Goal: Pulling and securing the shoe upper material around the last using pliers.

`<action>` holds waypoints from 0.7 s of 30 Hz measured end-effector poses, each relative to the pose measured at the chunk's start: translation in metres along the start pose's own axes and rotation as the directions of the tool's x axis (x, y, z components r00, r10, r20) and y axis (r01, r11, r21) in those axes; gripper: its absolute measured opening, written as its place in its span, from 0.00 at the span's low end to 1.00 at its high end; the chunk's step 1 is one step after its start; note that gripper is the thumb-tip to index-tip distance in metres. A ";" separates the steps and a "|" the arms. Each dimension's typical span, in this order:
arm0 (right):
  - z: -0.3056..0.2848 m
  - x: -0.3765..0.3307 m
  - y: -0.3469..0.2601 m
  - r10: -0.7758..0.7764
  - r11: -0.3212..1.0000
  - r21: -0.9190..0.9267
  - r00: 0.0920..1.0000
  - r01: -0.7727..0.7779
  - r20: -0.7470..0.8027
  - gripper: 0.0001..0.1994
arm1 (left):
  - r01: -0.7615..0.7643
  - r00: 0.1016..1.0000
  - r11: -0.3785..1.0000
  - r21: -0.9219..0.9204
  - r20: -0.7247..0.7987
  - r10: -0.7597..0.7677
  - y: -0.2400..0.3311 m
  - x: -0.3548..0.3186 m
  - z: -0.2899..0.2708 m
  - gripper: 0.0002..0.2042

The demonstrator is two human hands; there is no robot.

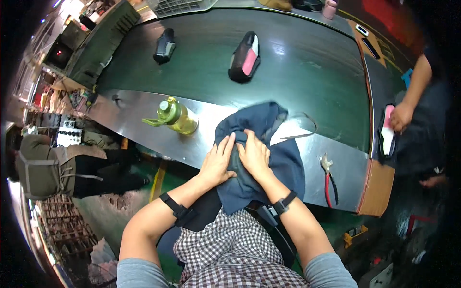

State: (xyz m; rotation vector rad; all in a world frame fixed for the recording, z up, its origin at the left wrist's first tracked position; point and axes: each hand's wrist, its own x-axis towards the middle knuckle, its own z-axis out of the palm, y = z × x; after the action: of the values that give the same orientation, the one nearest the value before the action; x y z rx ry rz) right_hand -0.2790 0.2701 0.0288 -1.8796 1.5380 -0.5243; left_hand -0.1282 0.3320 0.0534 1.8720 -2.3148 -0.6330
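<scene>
A dark blue cloth [287,165], bunched and folded, lies over the near edge of the metal table in front of me. My left hand [218,161] rests on it with fingers stretched out and thumb apart. Close beside it, my right hand [255,154] lies on the same cloth, fingers spread and slightly bent. Both palms face down, and what is under the cloth is hidden. A thin dark cord [313,126] loops out on the right side of the cloth.
Left of the cloth stands a yellow-green bottle [185,121]. Red-handled pliers [327,180] lie to the right. Two dark shoes, one with a pink panel [249,62], the other grey-black [164,46], sit on the green belt [201,62]. Another person's hand [401,116] touches a shoe at right.
</scene>
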 end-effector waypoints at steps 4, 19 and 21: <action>-0.059 -0.008 -0.037 0.050 0.522 0.743 0.885 -0.418 0.463 0.25 | 0.059 0.899 0.997 0.054 -0.437 -0.029 0.041 -0.026 -0.055 0.57; -0.026 -0.010 0.045 -0.305 0.935 -0.190 0.952 0.301 0.006 0.38 | 0.290 0.914 0.913 -0.288 -0.199 -0.353 0.031 -0.013 -0.005 0.43; -0.036 -0.010 0.072 -0.340 0.909 -0.257 0.940 0.327 -0.006 0.39 | 0.367 0.879 0.850 -0.379 -0.157 -0.450 0.052 -0.029 0.005 0.43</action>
State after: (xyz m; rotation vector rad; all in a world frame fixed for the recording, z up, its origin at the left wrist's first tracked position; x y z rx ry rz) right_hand -0.3562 0.2643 0.0050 -2.3673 1.3700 -0.5488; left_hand -0.1705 0.3693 0.0740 2.1404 -1.5426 -0.7399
